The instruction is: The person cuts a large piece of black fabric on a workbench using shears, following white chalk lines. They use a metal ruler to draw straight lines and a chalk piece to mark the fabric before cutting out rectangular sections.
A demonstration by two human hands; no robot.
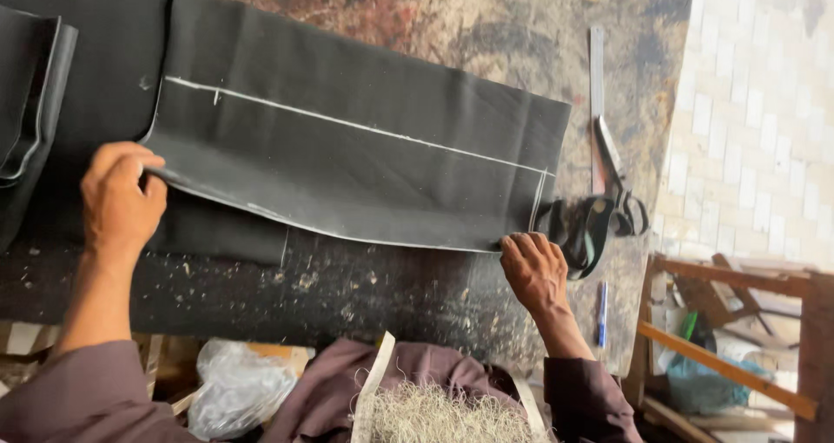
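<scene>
Worn worktop (486, 26) carries dark cloth (347, 161); left hand (120, 195) pinches its left corner, right hand (534, 265) pinches its right corner, beside scissors (612, 187).

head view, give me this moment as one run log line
left hand: grips left edge of black cloth | right hand: pinches its lower right corner | cloth: flat, chalk lines | scissors: beside cloth, untouched
</scene>
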